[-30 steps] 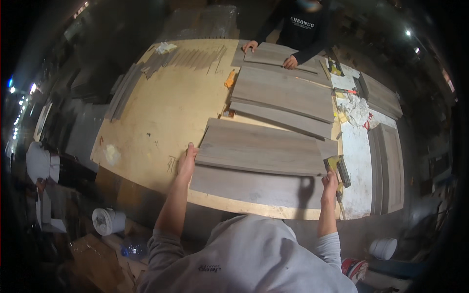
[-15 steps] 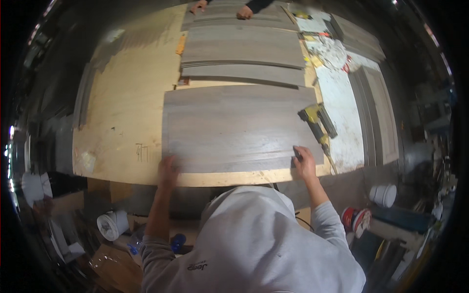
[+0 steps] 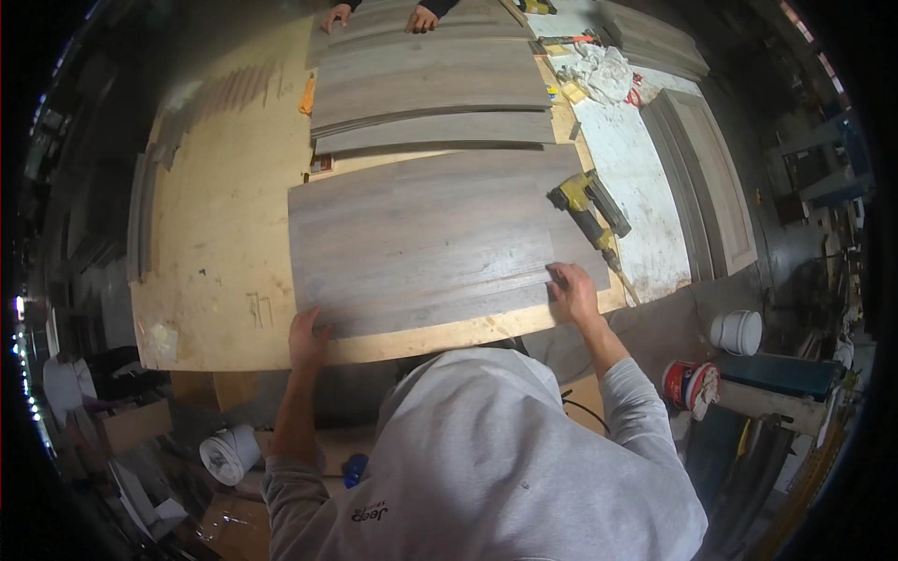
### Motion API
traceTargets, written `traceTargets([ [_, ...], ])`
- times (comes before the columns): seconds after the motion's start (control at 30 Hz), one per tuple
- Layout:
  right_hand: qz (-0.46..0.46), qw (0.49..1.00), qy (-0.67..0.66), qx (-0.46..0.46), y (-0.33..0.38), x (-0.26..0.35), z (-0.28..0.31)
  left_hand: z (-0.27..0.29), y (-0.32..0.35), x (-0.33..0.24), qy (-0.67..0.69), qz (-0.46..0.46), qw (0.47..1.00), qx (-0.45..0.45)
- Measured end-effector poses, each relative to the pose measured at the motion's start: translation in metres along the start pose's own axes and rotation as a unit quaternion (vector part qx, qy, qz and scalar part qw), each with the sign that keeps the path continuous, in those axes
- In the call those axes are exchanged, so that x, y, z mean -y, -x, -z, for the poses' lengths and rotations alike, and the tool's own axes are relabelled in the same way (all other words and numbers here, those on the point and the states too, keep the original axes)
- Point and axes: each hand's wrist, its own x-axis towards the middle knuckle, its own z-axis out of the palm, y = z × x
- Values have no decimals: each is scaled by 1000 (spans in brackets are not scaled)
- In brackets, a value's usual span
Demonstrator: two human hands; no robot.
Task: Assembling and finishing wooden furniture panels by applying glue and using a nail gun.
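Observation:
A grey-brown wood-grain panel (image 3: 421, 229) lies flat in front of me, near the table's front edge. My left hand (image 3: 308, 338) is closed at its near left corner, thumb and fingers around the edge. Toward the near right part, my right hand (image 3: 574, 292) has its fingers bent, with the fingertips on the panel's top face. Pale lines run along the near side between my hands; I cannot tell whether a separate strip lies there. A yellow and black nail gun (image 3: 587, 210) rests on the panel's right side, its hose trailing toward me.
Past the panel lie stacked grey boards (image 3: 430, 79); a co-worker's hands (image 3: 423, 19) touch the far ones. A crumpled white rag (image 3: 603, 75) sits at the far right. More framed boards (image 3: 703, 187) stand along the right edge. Buckets (image 3: 736, 333) are on the floor.
My view has shifted and turned a little, so the table looks tilted. Both my hands stay at the panel's near side. The co-worker's hands remain on the far boards.

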Motion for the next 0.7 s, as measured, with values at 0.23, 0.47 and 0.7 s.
traceTargets([
  [0.23, -19, 990, -11, 141, 23, 47, 22, 4, -20, 21, -32, -5, 993, -114],
  [0.47, 83, 995, 11, 53, -92, 74, -31, -116, 69, 64, 277, 221, 924, -140],
  [0.7, 27, 988, 38, 148, -160, 99, -94, -108, 35, -179, 631, 374, 677, -53],
])
